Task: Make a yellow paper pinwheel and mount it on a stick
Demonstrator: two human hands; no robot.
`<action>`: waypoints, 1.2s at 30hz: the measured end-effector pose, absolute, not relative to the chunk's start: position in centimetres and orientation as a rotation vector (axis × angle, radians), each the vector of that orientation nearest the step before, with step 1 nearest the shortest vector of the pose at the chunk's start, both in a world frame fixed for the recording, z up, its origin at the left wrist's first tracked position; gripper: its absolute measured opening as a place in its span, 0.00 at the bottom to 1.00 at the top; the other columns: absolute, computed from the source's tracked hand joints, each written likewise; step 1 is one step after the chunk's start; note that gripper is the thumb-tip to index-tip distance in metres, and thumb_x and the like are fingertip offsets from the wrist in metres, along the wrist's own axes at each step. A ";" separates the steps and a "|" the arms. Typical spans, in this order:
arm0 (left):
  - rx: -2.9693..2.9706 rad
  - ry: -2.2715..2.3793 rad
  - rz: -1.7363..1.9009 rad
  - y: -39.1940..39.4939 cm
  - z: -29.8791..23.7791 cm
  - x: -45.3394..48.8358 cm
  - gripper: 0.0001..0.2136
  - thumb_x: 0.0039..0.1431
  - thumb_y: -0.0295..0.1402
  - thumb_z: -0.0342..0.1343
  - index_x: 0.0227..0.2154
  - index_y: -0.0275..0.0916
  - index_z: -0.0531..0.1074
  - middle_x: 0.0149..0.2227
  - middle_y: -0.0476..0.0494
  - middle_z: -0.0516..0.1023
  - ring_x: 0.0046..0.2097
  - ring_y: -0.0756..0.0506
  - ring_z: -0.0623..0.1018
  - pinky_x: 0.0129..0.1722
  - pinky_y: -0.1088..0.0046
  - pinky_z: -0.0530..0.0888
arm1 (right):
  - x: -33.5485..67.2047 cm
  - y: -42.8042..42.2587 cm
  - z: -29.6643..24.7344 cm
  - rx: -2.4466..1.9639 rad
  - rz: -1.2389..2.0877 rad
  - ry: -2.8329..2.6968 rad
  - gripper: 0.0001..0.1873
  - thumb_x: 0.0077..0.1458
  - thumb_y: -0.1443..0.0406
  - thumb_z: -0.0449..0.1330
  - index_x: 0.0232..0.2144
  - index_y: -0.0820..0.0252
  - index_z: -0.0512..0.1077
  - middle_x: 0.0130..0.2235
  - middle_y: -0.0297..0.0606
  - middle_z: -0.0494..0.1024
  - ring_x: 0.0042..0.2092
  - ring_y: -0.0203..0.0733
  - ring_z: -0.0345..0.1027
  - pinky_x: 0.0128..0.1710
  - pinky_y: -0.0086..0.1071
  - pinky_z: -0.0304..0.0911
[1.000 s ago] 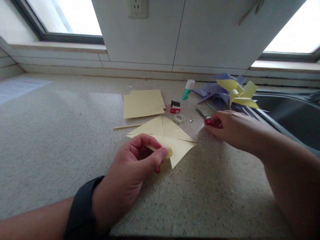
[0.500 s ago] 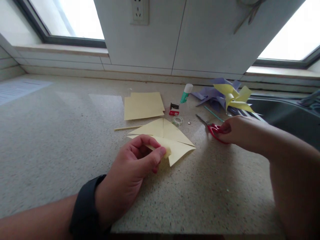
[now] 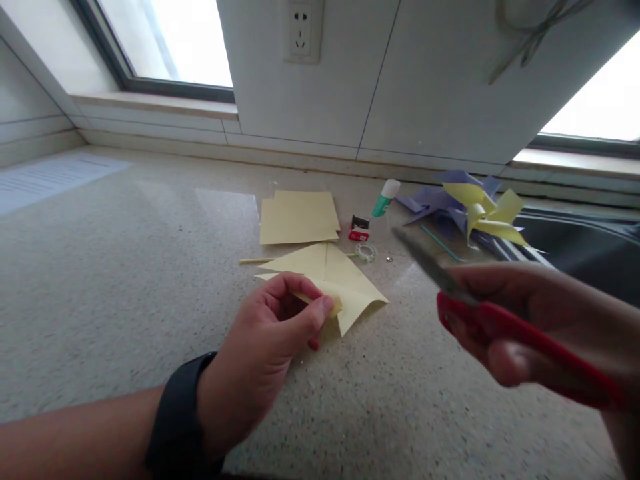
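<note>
My left hand (image 3: 280, 333) is closed, pinching a folded-over corner of a cut sheet of pale yellow paper (image 3: 345, 277) between thumb and fingers. The paper has slits running in from its corners and lies partly on the counter, its near edge hidden by the hand. At the right, my right hand (image 3: 540, 320) grips red-handled scissors (image 3: 500, 323), raised above the counter. Their blades look together and point up and left, blurred by motion. Partly beneath the cut paper lies a thin stick (image 3: 255, 261).
Behind the cut paper sit yellow sheets (image 3: 299, 219), a small red box (image 3: 359, 228), a tape roll (image 3: 366, 252) and a glue stick (image 3: 385, 198). Yellow and purple pinwheels (image 3: 487, 210) rest by the sink (image 3: 580, 247). A printed sheet (image 3: 60, 177) lies far left.
My right hand has lifted the scissors off the counter and brought them nearer to me. The left hand keeps its pinch on the paper. The view has shifted slightly.
</note>
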State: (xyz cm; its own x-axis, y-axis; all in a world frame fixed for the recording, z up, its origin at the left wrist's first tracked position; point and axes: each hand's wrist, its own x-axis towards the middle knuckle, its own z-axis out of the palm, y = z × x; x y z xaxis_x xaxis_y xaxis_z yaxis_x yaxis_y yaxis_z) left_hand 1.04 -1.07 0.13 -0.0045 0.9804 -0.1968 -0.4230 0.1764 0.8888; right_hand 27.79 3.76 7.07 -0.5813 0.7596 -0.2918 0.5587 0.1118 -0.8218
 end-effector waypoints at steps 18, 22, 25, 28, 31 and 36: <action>0.698 0.977 1.254 -0.9 -0.3 1.1 0.07 0.54 0.27 0.67 0.29 0.39 0.73 0.22 0.57 0.74 0.23 0.58 0.71 0.24 0.86 0.68 | 25.4 3.6 3.6 -1.439 1.610 -2.422 0.24 0.44 0.47 0.72 0.25 0.57 0.68 0.26 0.30 0.68 0.28 0.36 0.57 0.23 0.28 0.51; 0.691 0.979 1.258 -1.0 -0.2 1.1 0.08 0.54 0.26 0.67 0.28 0.38 0.73 0.21 0.57 0.74 0.22 0.57 0.71 0.24 0.86 0.69 | 25.4 3.6 3.2 -1.458 1.650 -2.394 0.25 0.43 0.49 0.73 0.24 0.57 0.66 0.25 0.28 0.66 0.27 0.34 0.56 0.23 0.27 0.51; 0.714 0.988 1.253 -0.9 0.0 1.1 0.07 0.55 0.27 0.67 0.28 0.38 0.73 0.21 0.56 0.74 0.22 0.57 0.72 0.24 0.87 0.69 | 25.4 3.6 3.0 -1.437 1.696 -2.362 0.24 0.44 0.51 0.74 0.24 0.57 0.66 0.24 0.27 0.65 0.27 0.33 0.54 0.23 0.27 0.50; 0.726 0.998 1.256 -0.9 0.1 1.1 0.07 0.55 0.27 0.67 0.28 0.38 0.73 0.22 0.57 0.75 0.22 0.58 0.72 0.24 0.87 0.70 | 25.4 3.7 2.9 -1.414 1.701 -2.346 0.24 0.43 0.51 0.74 0.23 0.58 0.66 0.24 0.27 0.65 0.27 0.33 0.54 0.22 0.27 0.49; 0.716 0.999 1.262 -0.9 0.2 1.1 0.07 0.54 0.27 0.67 0.27 0.38 0.73 0.22 0.57 0.75 0.22 0.58 0.72 0.23 0.87 0.70 | 25.4 3.7 2.8 -1.415 1.703 -2.340 0.24 0.43 0.51 0.74 0.23 0.58 0.65 0.25 0.27 0.65 0.27 0.33 0.55 0.23 0.27 0.50; 0.701 0.987 1.284 -0.9 0.2 1.3 0.08 0.53 0.26 0.67 0.27 0.38 0.72 0.22 0.56 0.75 0.22 0.57 0.72 0.23 0.86 0.70 | 25.6 3.8 2.5 -1.406 1.732 -2.322 0.24 0.44 0.51 0.74 0.24 0.58 0.66 0.25 0.27 0.65 0.27 0.33 0.54 0.22 0.27 0.49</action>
